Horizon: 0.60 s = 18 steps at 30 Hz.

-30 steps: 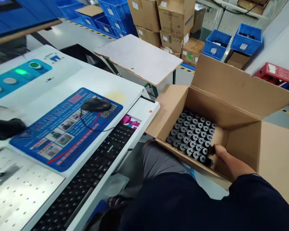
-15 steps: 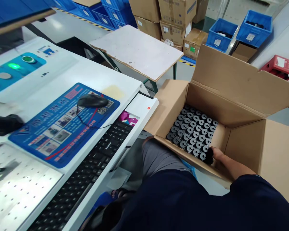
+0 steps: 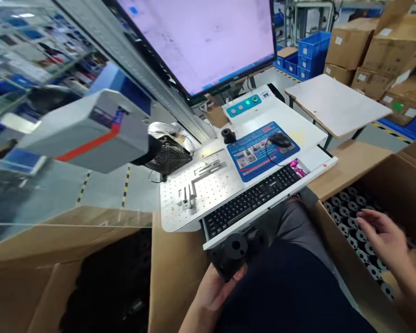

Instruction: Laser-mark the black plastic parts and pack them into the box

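My left hand [image 3: 211, 291] is closed on a black cylindrical part [image 3: 234, 253] with a centre hole, held low in front of me just below the keyboard tray. My right hand [image 3: 384, 236] hovers with fingers spread over the open cardboard box [image 3: 339, 249] on my right, holding nothing. That box is filled with rows of black cylindrical parts [image 3: 350, 217] standing on end. One more black part [image 3: 228, 135] stands on the white desk beside the blue mat.
A white perforated plate [image 3: 197, 194] with a metal fixture lies under a grey machine head [image 3: 90, 134]. A keyboard [image 3: 251, 199], a mouse [image 3: 280, 139] on a blue mat [image 3: 260, 150] and a monitor [image 3: 201, 41] are ahead. Another cardboard box [image 3: 90, 273] with dark contents stands at my left.
The view has swung left from the right-hand box to the whole workstation. My right hand has let go of the parts and lifted open. My left hand has come into view holding a black part.
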### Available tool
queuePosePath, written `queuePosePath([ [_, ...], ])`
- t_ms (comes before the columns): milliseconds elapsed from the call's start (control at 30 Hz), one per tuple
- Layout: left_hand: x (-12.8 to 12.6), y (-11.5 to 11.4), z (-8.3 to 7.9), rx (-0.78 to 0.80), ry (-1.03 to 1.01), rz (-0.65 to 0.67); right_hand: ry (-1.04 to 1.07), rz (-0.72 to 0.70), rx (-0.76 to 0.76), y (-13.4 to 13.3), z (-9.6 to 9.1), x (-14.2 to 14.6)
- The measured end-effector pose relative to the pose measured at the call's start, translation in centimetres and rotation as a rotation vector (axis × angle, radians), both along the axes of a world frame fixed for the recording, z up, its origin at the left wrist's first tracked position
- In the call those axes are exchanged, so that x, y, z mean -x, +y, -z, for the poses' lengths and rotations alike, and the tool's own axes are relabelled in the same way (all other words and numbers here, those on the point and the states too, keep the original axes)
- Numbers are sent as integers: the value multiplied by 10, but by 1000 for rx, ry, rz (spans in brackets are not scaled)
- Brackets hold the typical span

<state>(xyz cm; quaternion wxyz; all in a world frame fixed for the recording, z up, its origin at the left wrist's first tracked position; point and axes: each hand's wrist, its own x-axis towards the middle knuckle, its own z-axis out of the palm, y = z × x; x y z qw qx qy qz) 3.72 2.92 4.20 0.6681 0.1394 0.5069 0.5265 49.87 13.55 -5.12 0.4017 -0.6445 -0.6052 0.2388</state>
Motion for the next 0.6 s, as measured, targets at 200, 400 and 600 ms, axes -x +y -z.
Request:
queuePosePath([
  [200,14,-13,-9,-84,-215,-98,243,-753,20,-14,-81,222],
  [400,47,-46,2,-202,-192,-228,318,-868,126,-30,-72,340],
  [600,98,-83,14,-228,-72,-423,161,-982,15,11,-72,403],
])
